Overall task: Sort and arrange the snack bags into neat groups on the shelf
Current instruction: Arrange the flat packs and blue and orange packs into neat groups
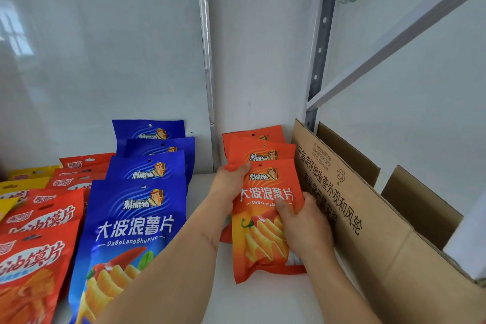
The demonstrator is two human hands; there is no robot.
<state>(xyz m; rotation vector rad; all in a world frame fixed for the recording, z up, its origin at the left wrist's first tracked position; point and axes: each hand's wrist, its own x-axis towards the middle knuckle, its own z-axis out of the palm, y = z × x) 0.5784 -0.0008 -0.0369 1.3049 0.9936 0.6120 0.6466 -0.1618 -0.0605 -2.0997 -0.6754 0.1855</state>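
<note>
— What's being done right now?

— The orange row is being squared up, I'd say. The front orange chip bag (263, 221) lies flat on the white shelf (263, 302), overlapping two more orange bags (259, 148) that step back toward the wall. The left hand (228, 187) has its fingers curled over the bag's upper left edge, thumb up near the hang hole. The right hand (299, 223) is closed on the right edge, thumb pressed onto the printed front. So both hands have hold of that one bag.

— And the other groups?

— Just left of it, with a bare strip of shelf between, runs a row of four blue chip bags (131, 223), overlapped the same way. Further left are red snack bags (39, 252), and some yellow bags (15, 187) at the edge, only partly in sight.

— What does the next move need?

— Probably sliding the orange bag straight so its sides line up with those behind, keeping the same overlap as the blue row, then letting go without dragging it askew.

— Is there anything in that box?

— The open cardboard carton (368, 223) sits just right of the orange bags, almost touching the right hand. Its flaps stand up; I can't see what's inside.
</note>
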